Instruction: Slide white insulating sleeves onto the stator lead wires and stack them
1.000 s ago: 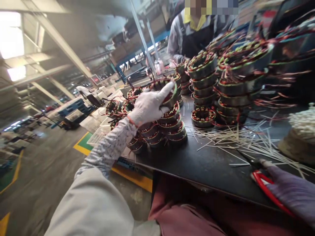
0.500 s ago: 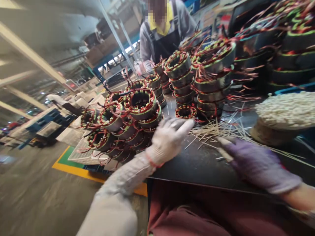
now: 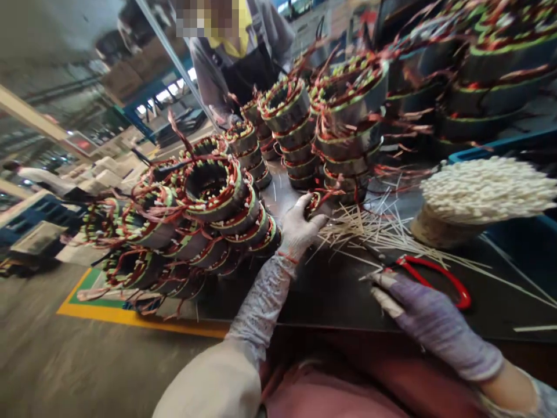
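Observation:
My left hand (image 3: 300, 229), in a pale knit glove, reaches over the black tabletop. Its thumb and fingers are around the rim of a small wound motor stator (image 3: 314, 201) with copper wires, partly hidden by the hand. My right hand (image 3: 418, 316), in a purple glove with pale fingertips, is low over the table with fingers stretched to the left and nothing clearly held. Just beyond it lie red-handled scissors (image 3: 456, 284). Small pale scraps are near its fingertips. Thin white sticks (image 3: 369, 226) lie scattered between the two hands.
Stacked stators (image 3: 213, 186) crowd the left, with taller stacks (image 3: 348, 110) behind. A thick bundle of white sticks (image 3: 483, 191) stands at right beside a blue bin (image 3: 500, 142). Across the table is a co-worker in a dark apron (image 3: 248, 69).
My left hand has moved forward and closed around the small stator. My right hand has drawn back towards the table edge, and the red scissors now show. The view has shifted right.

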### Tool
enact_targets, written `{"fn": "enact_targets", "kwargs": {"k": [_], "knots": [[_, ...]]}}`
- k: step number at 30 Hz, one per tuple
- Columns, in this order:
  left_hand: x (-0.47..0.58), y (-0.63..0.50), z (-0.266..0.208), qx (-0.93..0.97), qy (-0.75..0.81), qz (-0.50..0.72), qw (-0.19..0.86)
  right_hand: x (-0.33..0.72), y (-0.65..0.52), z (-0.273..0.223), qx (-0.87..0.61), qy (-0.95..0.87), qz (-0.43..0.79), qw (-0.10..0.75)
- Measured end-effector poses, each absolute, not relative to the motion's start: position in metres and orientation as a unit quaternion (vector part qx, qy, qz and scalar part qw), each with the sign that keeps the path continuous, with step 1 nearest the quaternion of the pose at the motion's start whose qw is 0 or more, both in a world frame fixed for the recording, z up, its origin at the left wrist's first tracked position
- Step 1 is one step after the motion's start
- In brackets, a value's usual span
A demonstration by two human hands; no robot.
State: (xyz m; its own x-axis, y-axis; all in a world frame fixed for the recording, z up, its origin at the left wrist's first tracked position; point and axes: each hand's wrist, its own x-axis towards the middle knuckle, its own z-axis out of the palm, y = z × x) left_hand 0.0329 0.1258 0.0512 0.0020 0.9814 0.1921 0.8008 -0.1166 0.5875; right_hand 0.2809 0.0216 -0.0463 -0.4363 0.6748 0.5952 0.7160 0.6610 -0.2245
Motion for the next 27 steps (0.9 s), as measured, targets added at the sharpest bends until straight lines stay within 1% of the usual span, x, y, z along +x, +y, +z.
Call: {"fn": "enact_targets", "kwargs": {"k": [2, 4, 6, 7, 9, 10, 12, 13, 15, 17, 18, 19, 20, 22, 23, 25, 26, 27], "knots": [[0.025, 0.089, 0.047, 0.763, 0.576, 0.272, 0.112, 0.281, 0.021, -0.037, -0.432, -0.836, -0.066, 0.333], [0.017, 0.059, 0.040, 0.840, 0.495, 0.209, 0.080, 0.278, 0.017, -0.030, -0.469, -0.812, -0.118, 0.325], [0.009, 0.040, 0.032, 0.892, 0.423, 0.136, 0.085, 0.274, 0.012, -0.024, -0.498, -0.800, -0.149, 0.299], [0.006, 0.035, 0.028, 0.909, 0.393, 0.104, 0.092, 0.272, 0.009, -0.022, -0.500, -0.807, -0.146, 0.279], [0.000, 0.029, 0.021, 0.931, 0.347, 0.061, 0.097, 0.266, 0.006, -0.016, -0.471, -0.845, -0.100, 0.233], [-0.002, 0.026, 0.019, 0.936, 0.333, 0.060, 0.097, 0.263, 0.007, -0.014, -0.443, -0.868, -0.064, 0.214], [-0.006, 0.021, 0.014, 0.935, 0.320, 0.109, 0.110, 0.255, 0.010, -0.009, -0.388, -0.900, 0.039, 0.193], [-0.007, 0.018, 0.011, 0.922, 0.327, 0.160, 0.131, 0.251, 0.013, -0.006, -0.385, -0.893, 0.113, 0.204], [-0.011, 0.013, 0.004, 0.841, 0.396, 0.313, 0.194, 0.242, 0.021, -0.003, -0.440, -0.818, 0.260, 0.264], [-0.015, 0.015, -0.004, 0.672, 0.516, 0.458, 0.267, 0.234, 0.030, -0.001, -0.523, -0.708, 0.347, 0.324], [-0.017, 0.018, -0.008, 0.571, 0.577, 0.497, 0.306, 0.231, 0.034, -0.001, -0.557, -0.664, 0.362, 0.343], [-0.019, 0.022, -0.010, 0.483, 0.624, 0.505, 0.349, 0.229, 0.037, -0.001, -0.579, -0.638, 0.367, 0.351], [-0.022, 0.025, -0.011, 0.425, 0.652, 0.488, 0.395, 0.228, 0.039, -0.001, -0.591, -0.625, 0.369, 0.352], [-0.025, 0.022, -0.006, 0.390, 0.666, 0.426, 0.472, 0.230, 0.037, 0.001, -0.606, -0.601, 0.376, 0.360], [-0.025, 0.014, 0.000, 0.403, 0.657, 0.401, 0.494, 0.231, 0.033, 0.003, -0.611, -0.592, 0.377, 0.366], [-0.019, -0.014, 0.016, 0.471, 0.625, 0.364, 0.505, 0.233, 0.021, 0.009, -0.622, -0.572, 0.372, 0.385], [-0.013, -0.031, 0.025, 0.563, 0.577, 0.309, 0.505, 0.234, 0.015, 0.013, -0.630, -0.546, 0.366, 0.413], [-0.006, -0.048, 0.034, 0.666, 0.521, 0.235, 0.480, 0.235, 0.010, 0.016, -0.639, -0.510, 0.356, 0.453]]}}
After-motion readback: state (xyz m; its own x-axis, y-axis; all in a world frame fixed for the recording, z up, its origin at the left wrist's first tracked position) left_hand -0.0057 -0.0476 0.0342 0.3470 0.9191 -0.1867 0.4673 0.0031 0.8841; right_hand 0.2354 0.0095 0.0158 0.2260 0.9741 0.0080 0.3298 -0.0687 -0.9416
